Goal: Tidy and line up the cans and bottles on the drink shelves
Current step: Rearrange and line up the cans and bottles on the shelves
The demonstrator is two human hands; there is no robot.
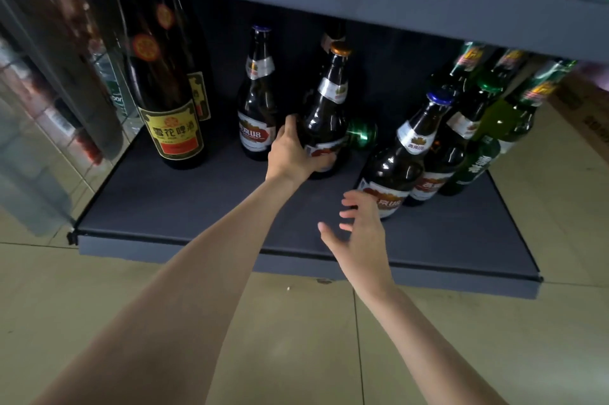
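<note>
Bottles stand on the lowest dark shelf (184, 206) of a grey rack, just above a tiled floor (296, 322). The left hand (291, 154) reaches deep onto the shelf and its grip is wrapped round the lower body of a brown bottle with a gold cap (326, 114), thumb on the left flank and fingers across the label; the bottle stands near the middle of the shelf, leaning slightly to the right. Just to its left stands a brown bottle with a blue cap (257, 101), close by but apart from the hand's thumb. Behind and to the right of the held bottle, a green can (362, 136) lies on its side, its end facing out. At the far left stands a large dark bottle with a yellow and red label (171, 101), a second like it behind. The right hand (359, 233) hovers over the front of the shelf, its grip wide and holding nothing, fingers spread toward a blue-capped brown bottle (403, 157) that heads a tight cluster on the right, with another brown bottle (451, 147) and a green bottle (494, 131) beside it.
</note>
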